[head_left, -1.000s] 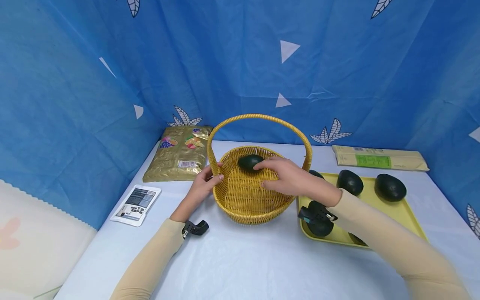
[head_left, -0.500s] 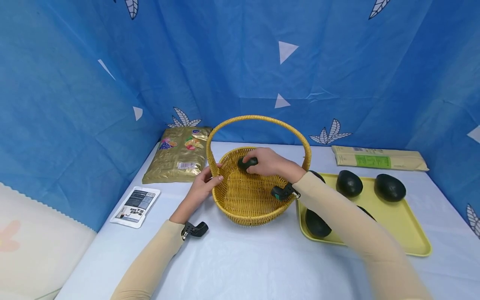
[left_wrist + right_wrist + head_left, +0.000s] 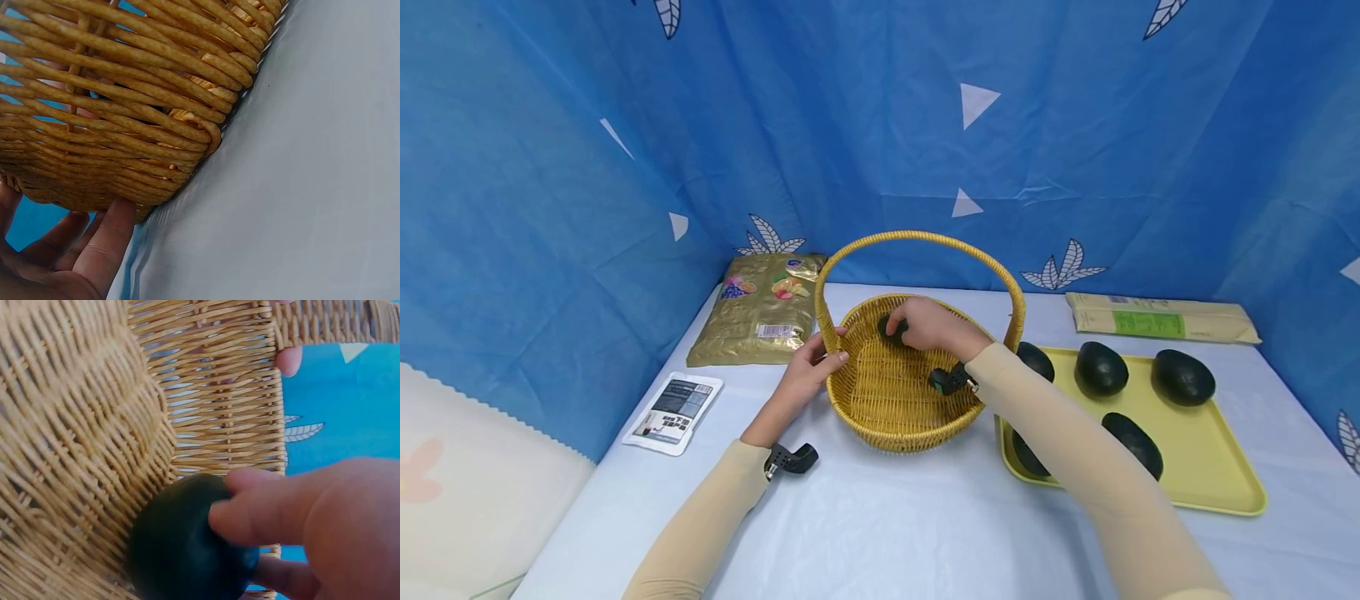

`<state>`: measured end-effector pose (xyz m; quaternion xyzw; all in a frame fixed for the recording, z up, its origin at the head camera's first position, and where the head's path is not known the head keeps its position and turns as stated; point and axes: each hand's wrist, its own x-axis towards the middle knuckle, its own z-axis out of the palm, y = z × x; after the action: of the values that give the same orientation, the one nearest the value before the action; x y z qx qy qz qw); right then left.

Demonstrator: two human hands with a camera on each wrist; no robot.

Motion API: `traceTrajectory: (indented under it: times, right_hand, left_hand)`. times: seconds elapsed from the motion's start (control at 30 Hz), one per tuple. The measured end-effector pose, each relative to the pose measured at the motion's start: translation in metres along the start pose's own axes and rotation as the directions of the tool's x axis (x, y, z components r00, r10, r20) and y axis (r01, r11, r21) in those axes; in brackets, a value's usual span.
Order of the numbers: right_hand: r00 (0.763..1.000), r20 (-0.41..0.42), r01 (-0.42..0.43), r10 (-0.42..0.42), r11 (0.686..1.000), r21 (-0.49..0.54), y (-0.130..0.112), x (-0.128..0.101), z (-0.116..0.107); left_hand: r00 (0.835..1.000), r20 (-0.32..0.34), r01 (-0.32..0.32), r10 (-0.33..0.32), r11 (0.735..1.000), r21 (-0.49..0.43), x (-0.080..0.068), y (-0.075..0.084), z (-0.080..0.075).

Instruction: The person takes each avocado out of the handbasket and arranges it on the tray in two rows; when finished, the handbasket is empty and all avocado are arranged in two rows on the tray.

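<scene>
In the head view my left hand (image 3: pixel 807 371) holds the left rim of a wicker basket (image 3: pixel 887 392) beside the base of its arched handle (image 3: pixel 917 236). The left wrist view shows its fingers (image 3: pixel 106 244) against the woven wall. Inside the basket, near the back left wall, my right hand (image 3: pixel 931 323) grips a dark green avocado (image 3: pixel 893 335). Up close in the right wrist view, fingers and thumb lie round the avocado (image 3: pixel 175 544), which sits low against the wicker. Part of the fruit is hidden by the hand.
A yellow tray (image 3: pixel 1202 450) with several avocados (image 3: pixel 1101 369) stands right of the basket, partly under the right sleeve. A gold snack bag (image 3: pixel 752 308) and white pouch (image 3: pixel 673 412) lie left. A flat beige package (image 3: pixel 1161 317) lies at the back right.
My right hand has moved further left and back over the avocado in the basket and closed round it. The left hand and the basket have stayed in place.
</scene>
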<state>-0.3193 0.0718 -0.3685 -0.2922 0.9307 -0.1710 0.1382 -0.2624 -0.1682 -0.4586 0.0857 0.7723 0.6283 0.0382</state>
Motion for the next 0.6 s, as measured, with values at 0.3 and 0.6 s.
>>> traceTrajectory:
  times: [0.3,0.6]
  right_hand:
    - [0.998,0.067,0.009,-0.008,1.0,-0.021,-0.0023,-0.0017,-0.0006]
    - [0.992,0.124,-0.021,0.022,1.0,-0.01,-0.0031,-0.0022,-0.0005]
  left_hand:
    - [1.0,0.0,0.005,-0.005,1.0,0.002,-0.0005,-0.0001,-0.0008]
    - [1.0,0.001,-0.001,0.001,1.0,0.016,-0.002,0.0014,-0.0004]
